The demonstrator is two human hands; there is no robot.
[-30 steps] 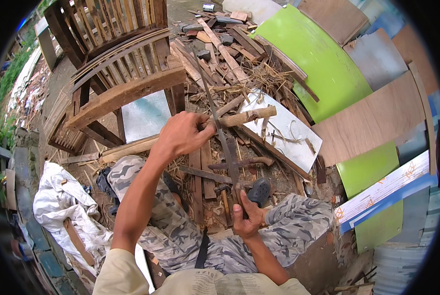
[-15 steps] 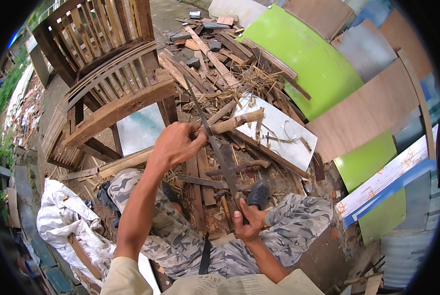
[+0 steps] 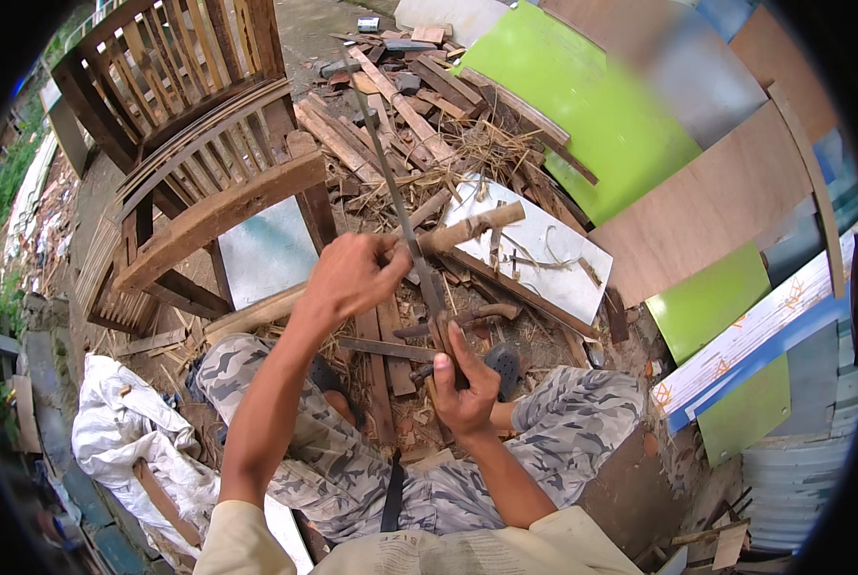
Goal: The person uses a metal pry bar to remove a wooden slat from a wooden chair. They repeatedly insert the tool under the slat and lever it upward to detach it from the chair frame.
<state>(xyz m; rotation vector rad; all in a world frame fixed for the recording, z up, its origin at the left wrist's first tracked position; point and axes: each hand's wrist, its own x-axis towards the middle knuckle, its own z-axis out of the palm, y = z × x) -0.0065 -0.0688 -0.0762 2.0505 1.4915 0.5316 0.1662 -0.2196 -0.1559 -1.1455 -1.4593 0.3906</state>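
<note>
In my right hand [image 3: 467,388] is the dark handle of a long, tapering handsaw [image 3: 392,177]; its teeth cannot be made out. The blade points away from me and lies across a round wooden stick [image 3: 477,226]. My left hand [image 3: 357,273] is closed round the stick's near-left part, close beside the blade, and its fingers partly hide that end. The stick's free end juts out to the right. Below it on the ground, a tool with a curved wooden handle [image 3: 491,312] lies among scraps, near my dark clog [image 3: 503,369].
A wooden slatted chair [image 3: 223,220] stands at the left. Ahead lies a heap of scrap wood [image 3: 419,105], with a white board [image 3: 534,244] before it. Green sheets [image 3: 563,105] and plywood [image 3: 717,206] lean at the right. A white sack [image 3: 127,422] sits at lower left.
My right hand has pushed the saw forward and slightly left, so its tip reaches farther away. My left hand still grips the stick in nearly the same place.
</note>
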